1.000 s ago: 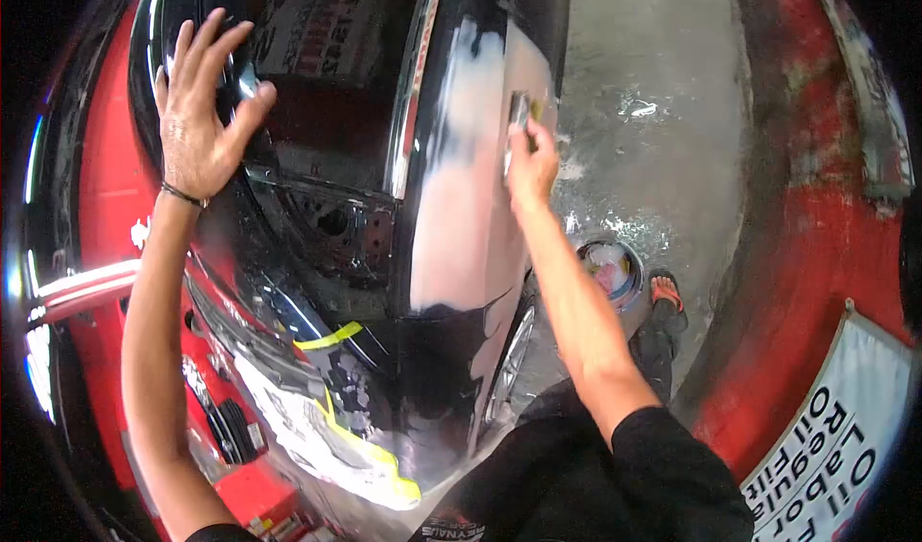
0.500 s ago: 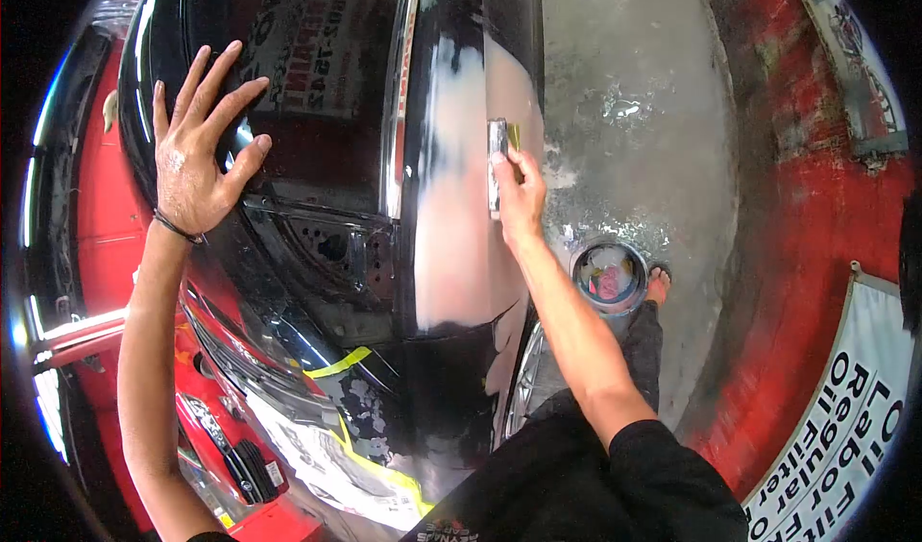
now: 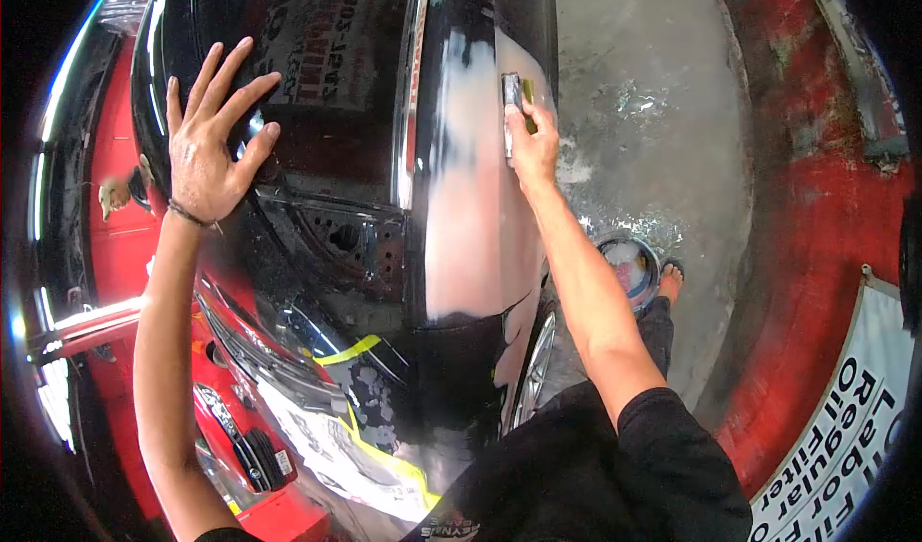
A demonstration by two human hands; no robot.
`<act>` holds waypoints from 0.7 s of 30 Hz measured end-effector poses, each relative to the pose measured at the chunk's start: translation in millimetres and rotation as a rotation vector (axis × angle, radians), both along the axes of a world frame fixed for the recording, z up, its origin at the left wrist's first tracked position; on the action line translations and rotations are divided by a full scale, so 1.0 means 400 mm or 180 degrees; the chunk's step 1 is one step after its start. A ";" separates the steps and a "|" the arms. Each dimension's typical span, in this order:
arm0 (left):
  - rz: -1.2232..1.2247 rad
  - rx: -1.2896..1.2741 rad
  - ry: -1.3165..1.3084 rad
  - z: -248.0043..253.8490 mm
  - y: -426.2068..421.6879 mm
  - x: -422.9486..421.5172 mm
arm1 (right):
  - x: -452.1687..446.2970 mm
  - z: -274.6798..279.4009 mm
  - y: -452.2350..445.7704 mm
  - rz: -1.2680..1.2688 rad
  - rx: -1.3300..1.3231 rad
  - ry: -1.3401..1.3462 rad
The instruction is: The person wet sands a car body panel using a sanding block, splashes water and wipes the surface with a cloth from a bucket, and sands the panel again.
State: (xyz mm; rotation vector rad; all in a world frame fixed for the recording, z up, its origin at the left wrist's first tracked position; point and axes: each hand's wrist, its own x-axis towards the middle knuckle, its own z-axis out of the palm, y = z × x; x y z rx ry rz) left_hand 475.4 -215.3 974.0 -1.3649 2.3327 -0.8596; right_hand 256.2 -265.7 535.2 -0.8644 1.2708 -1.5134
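My right hand (image 3: pixel 536 148) grips a narrow sanding block (image 3: pixel 511 96) with silvery-grey sides, its fingers closed around it. The block lies lengthwise against a pale pinkish-white sanded patch (image 3: pixel 471 244) on the side of a black car. Spread wide, my left hand (image 3: pixel 206 158) rests on the dark, glossy car surface (image 3: pixel 317 148) and holds nothing. A dark band circles that wrist. The block's underside is hidden against the panel.
A bucket (image 3: pixel 655 271) with liquid stands on the wet concrete floor (image 3: pixel 653 52), beside my foot (image 3: pixel 672 279). Yellow-green masking tape (image 3: pixel 351 352) edges the car's front end. A lettered white banner (image 3: pixel 845 388) hangs at right. A red vehicle (image 3: pixel 226 417) is at lower left.
My right hand and the block have slid farther up along the pale patch. My left hand keeps its place on the car. The whole view has shifted slightly.
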 end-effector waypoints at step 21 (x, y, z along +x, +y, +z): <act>-0.0251 -0.0026 -0.0029 -0.009 -0.015 0.012 | -0.123 0.015 0.282 0.1385 0.1309 0.0332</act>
